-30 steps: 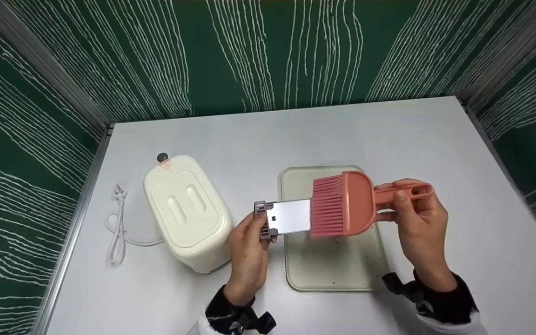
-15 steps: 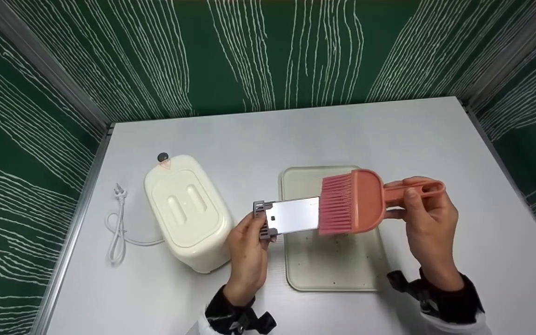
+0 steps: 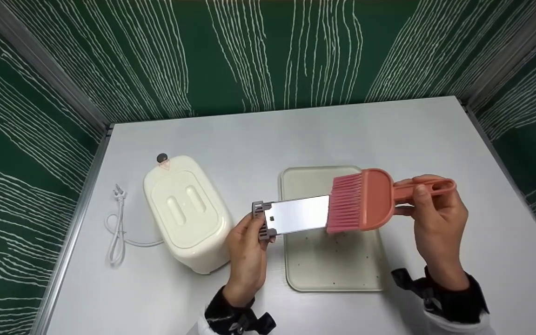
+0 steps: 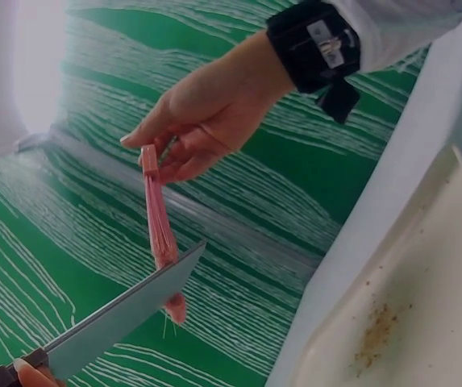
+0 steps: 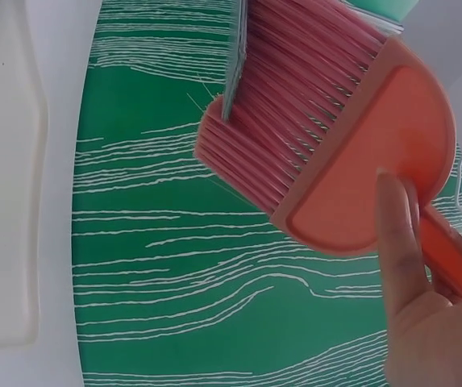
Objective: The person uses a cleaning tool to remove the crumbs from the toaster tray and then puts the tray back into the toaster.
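At the far left of the bench (image 3: 500, 260), a pale plug (image 3: 119, 192) lies at the upper end of a loosely bundled white cord (image 3: 130, 241), which runs rightward to a cream appliance (image 3: 191, 214). The appliance stands at a slant, two long rounded marks side by side on its top, with a dark round knob (image 3: 162, 157) at its upper left end.

Just right of the appliance, the person's left hand (image 3: 248, 260) is raised over the bench. Its fingers are clamped on the grey slotted end of a flat metal plate (image 3: 298, 215), thumb on top. The plate is held in the air, pointing right, its shiny part reaching over a pale shallow tray (image 3: 333, 277). The tray rests on the bench with dark specks scattered across it; the left wrist view shows a patch of brownish crumbs (image 4: 376, 339) there.

Above the tray, the pink bristles of a coral brush (image 3: 377, 200) meet the free end of the plate; in the right wrist view, the plate's edge stands among them. To the right, the person's right hand (image 3: 441, 228) has its fingers clamped on the brush's looped handle, thumb along the near side.
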`<state>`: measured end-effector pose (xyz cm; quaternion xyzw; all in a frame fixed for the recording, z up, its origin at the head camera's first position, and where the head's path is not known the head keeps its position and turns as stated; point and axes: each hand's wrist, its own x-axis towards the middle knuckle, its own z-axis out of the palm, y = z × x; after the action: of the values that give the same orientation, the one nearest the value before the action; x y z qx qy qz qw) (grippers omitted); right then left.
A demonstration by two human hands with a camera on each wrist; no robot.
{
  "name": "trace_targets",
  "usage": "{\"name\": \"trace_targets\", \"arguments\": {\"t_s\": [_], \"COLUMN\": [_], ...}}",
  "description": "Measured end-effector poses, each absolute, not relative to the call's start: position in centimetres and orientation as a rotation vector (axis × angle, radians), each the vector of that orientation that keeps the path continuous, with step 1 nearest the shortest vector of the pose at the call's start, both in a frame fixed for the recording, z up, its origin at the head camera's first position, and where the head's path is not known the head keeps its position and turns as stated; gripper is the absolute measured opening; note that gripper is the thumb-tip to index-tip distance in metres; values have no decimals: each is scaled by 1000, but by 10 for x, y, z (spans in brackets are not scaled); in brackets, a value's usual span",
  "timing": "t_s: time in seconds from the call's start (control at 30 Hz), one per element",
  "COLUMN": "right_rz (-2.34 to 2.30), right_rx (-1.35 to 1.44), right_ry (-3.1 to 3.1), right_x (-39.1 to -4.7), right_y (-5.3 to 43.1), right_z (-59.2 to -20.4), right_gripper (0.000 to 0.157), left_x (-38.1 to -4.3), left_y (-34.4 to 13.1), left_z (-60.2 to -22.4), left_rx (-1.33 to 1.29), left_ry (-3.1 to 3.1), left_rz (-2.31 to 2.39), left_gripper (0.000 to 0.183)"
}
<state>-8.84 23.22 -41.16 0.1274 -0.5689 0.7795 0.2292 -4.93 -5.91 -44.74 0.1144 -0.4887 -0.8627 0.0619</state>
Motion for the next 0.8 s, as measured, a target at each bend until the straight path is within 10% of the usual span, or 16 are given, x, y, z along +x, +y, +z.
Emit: {"name": "trace_targets", "arguments": {"t_s": [0.8], "right_rz": [2112], "right_rx": [298], "right_ry": [-1539], "right_x": [-90], "right_y": [237], "right_z": [-410], "right_gripper": [9], "left_x": [-49], "left_y": [-57], "left_z": [-448], "left_rx": [365], "left_ry": [-1451], "left_rz": [-2552], "left_gripper": [30]}}
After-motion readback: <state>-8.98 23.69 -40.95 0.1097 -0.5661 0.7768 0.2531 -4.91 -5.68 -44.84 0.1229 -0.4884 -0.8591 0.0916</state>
